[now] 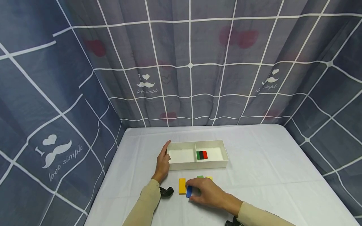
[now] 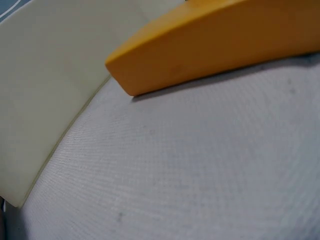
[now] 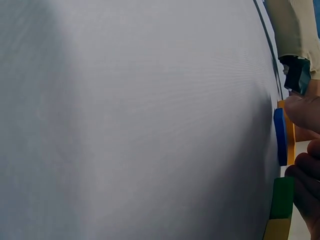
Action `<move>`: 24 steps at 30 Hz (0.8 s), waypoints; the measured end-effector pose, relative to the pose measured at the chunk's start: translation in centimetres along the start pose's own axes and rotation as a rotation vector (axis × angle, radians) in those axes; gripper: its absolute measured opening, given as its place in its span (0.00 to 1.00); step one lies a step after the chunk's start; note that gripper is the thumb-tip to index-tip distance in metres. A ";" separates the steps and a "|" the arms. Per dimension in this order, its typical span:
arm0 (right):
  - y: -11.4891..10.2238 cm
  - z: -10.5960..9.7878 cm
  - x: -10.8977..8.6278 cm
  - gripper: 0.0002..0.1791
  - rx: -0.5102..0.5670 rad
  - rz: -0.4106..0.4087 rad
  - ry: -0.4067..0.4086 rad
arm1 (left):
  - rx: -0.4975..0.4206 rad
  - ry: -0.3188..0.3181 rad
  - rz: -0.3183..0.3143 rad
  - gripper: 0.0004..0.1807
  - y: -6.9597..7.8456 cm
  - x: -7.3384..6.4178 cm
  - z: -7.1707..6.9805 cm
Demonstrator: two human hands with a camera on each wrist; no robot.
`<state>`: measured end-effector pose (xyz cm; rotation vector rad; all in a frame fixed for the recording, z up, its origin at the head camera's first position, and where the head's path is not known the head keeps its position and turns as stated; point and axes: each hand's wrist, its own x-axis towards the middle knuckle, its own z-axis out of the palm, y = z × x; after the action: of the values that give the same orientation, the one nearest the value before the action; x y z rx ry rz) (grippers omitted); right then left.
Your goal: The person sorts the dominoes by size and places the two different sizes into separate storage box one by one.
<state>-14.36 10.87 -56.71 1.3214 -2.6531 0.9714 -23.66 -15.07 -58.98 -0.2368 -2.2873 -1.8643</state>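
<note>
A white two-compartment tray (image 1: pixel 195 165) stands on the table. My left hand (image 1: pixel 161 164) rests along its left end, index finger stretched out and thumb overlapping the rim. In front of the tray lies an orange-yellow block (image 1: pixel 182 186), its side close up in the left wrist view. Beside that block lies a blue block (image 1: pixel 189 191) on the tablecloth. My right hand (image 1: pixel 207 193) reaches over it, thumb and index finger spread around its two ends. A green block (image 3: pixel 282 197) and a yellow block (image 3: pixel 276 230) lie near the right fingers, mostly covered by that hand in the head view.
In the tray's right compartment, green, black and red blocks (image 1: pixel 205 154) stand side by side against the divider (image 1: pixel 195 150). A white cloth (image 1: pixel 263 163) covers the table. Dark checked curtains (image 1: pixel 175 78) hang behind it and at both sides.
</note>
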 end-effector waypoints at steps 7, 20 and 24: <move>-0.3 0.2 0.1 0.27 -0.087 -0.025 -0.038 | -0.006 -0.004 -0.012 0.44 0.1 0.0 0.0; -0.7 0.6 0.4 0.26 -0.185 -0.036 -0.062 | 0.010 -0.002 -0.016 0.44 0.2 0.0 0.0; -0.8 0.7 0.5 0.26 -0.205 -0.051 -0.055 | 0.009 0.000 -0.013 0.44 0.1 0.1 0.0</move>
<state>-13.89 9.79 -56.70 1.3806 -2.6573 0.6459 -23.70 -15.01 -58.86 -0.2210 -2.3029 -1.8596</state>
